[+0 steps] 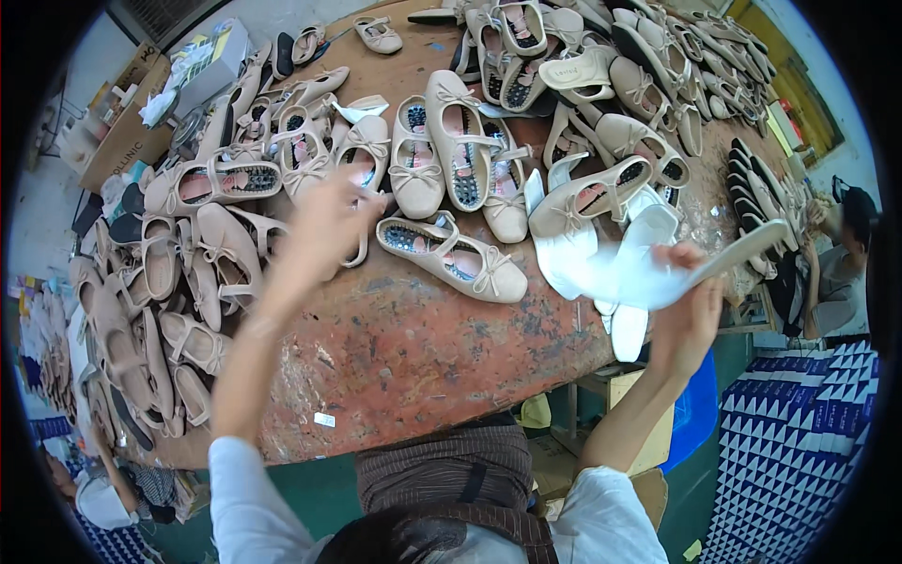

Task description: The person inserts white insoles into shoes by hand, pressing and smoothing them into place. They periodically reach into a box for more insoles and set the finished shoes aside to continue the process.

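The right hand is gripping white insoles past the table's right edge; the left hand, fingers spread, is reaching mid-table toward a beige shoe lying lengthwise just to its right.

Beige strap shoes: dozens, too many to count. White insoles: several. Cardboard boxes: two.
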`<control>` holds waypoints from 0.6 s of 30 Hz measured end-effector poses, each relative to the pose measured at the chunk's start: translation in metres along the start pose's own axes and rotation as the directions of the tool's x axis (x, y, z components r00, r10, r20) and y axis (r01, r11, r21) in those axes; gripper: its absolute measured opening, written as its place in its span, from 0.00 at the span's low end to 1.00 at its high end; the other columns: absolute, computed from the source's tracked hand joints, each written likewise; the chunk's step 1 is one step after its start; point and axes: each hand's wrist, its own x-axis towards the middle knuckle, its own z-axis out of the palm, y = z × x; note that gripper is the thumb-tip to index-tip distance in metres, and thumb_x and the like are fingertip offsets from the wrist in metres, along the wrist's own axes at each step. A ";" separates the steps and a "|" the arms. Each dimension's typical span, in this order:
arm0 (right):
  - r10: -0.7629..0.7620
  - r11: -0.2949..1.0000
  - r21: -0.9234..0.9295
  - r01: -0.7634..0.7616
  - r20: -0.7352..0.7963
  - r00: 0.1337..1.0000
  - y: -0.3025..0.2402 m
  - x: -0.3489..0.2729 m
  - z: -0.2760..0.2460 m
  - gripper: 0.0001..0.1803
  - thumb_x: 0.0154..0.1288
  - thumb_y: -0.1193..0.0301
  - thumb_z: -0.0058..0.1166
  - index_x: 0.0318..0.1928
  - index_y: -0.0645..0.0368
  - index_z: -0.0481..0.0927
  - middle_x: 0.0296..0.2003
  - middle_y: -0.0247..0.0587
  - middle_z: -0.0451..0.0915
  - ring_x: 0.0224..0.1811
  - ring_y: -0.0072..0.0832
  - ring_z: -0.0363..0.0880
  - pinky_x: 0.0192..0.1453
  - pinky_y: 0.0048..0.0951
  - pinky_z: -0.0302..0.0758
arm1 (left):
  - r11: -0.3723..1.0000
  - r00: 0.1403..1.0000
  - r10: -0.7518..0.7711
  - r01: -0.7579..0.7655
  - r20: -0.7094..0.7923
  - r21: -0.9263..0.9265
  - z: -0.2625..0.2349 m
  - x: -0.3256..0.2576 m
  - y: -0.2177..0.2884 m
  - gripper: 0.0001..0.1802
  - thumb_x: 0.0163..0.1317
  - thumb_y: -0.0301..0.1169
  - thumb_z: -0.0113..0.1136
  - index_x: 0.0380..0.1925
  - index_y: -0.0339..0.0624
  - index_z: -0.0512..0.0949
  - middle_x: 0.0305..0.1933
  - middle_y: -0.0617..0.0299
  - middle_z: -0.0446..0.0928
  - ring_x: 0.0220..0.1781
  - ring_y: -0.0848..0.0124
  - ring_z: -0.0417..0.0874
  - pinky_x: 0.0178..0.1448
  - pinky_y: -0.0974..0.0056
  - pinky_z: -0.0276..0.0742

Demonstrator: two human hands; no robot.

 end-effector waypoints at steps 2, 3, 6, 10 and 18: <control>0.063 0.996 -0.064 -0.068 -0.077 0.995 0.007 -0.018 0.026 0.18 0.76 0.62 0.48 0.56 0.63 0.70 0.45 0.42 0.74 0.49 0.33 0.74 0.72 0.46 0.61 | 0.973 0.987 0.161 -0.158 -0.003 0.168 0.078 0.047 0.015 0.25 0.61 0.41 0.64 0.47 0.29 0.75 0.42 0.37 0.82 0.43 0.45 0.85 0.48 0.48 0.81; 0.151 0.988 0.074 -0.138 -0.202 0.968 0.011 -0.033 0.030 0.17 0.74 0.62 0.50 0.55 0.60 0.70 0.38 0.38 0.73 0.44 0.31 0.73 0.69 0.45 0.63 | 0.965 0.996 0.090 -0.085 -0.012 0.247 0.099 0.063 0.032 0.20 0.61 0.36 0.62 0.43 0.29 0.72 0.38 0.35 0.82 0.42 0.43 0.85 0.47 0.47 0.82; 0.410 0.880 0.293 -0.373 -0.075 0.909 0.017 -0.072 0.033 0.21 0.77 0.61 0.45 0.62 0.60 0.67 0.27 0.32 0.68 0.24 0.21 0.63 0.30 0.27 0.68 | 0.977 0.973 0.063 -0.015 -0.221 0.213 0.115 0.091 0.019 0.16 0.59 0.25 0.56 0.43 0.25 0.67 0.30 0.35 0.81 0.36 0.40 0.85 0.42 0.44 0.82; 0.586 0.779 0.311 -0.545 -0.050 0.809 0.025 -0.118 0.034 0.30 0.78 0.55 0.43 0.69 0.61 0.62 0.30 0.31 0.67 0.25 0.19 0.61 0.33 0.29 0.70 | 0.996 0.965 0.052 -0.068 -0.255 -0.054 0.059 0.045 0.019 0.12 0.60 0.26 0.51 0.42 0.33 0.75 0.36 0.33 0.80 0.42 0.39 0.82 0.48 0.44 0.75; 0.710 0.690 -0.197 -0.697 -0.006 0.704 0.036 -0.132 0.058 0.24 0.72 0.62 0.45 0.56 0.69 0.78 0.42 0.35 0.82 0.37 0.17 0.73 0.39 0.21 0.68 | 0.997 0.981 0.072 -0.075 0.180 0.010 -0.013 -0.214 -0.046 0.09 0.59 0.24 0.56 0.41 0.41 0.79 0.36 0.50 0.81 0.41 0.48 0.82 0.45 0.51 0.77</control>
